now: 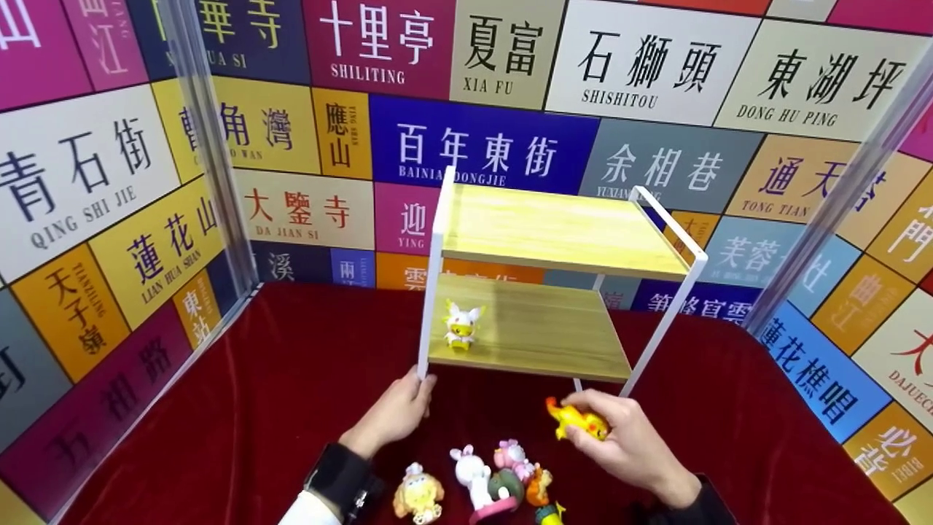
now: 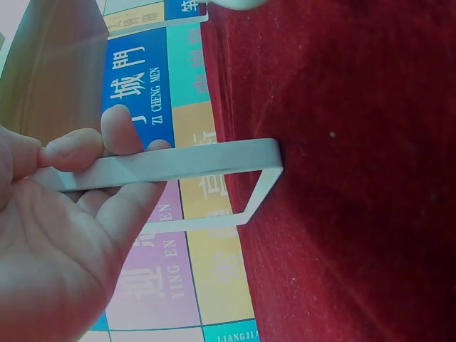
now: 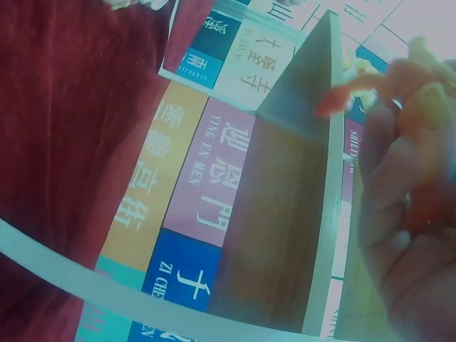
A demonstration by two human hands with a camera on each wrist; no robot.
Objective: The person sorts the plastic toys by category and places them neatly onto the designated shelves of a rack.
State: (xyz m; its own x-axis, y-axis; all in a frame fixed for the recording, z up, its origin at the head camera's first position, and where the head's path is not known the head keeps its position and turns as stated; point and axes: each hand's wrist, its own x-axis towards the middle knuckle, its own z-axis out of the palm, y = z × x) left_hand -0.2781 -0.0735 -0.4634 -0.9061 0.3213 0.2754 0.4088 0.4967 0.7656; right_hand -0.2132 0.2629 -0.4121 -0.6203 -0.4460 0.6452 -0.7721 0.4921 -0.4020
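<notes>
My left hand (image 1: 397, 414) grips the lower front of the white left leg of a two-tier shelf (image 1: 539, 321); in the left wrist view the fingers and thumb curl round the white leg (image 2: 214, 158). Between thumb and fingers of my right hand (image 1: 633, 441) is a yellow figurine (image 1: 577, 421) with an orange-red tail tip, held in front of the shelf's lower right. In the right wrist view the figurine (image 3: 420, 92) is partly cut off by the frame. A white-hooded yellow figurine (image 1: 461, 326) stands at the left of the lower board.
Several figurines lie on the dark red cloth (image 1: 291, 350) near me: a curly cream-yellow figure (image 1: 418, 496), a white rabbit (image 1: 474, 475), a pink one (image 1: 512, 458) and an orange one (image 1: 539, 487). Panels with place names (image 1: 481, 142) rise behind the shelf.
</notes>
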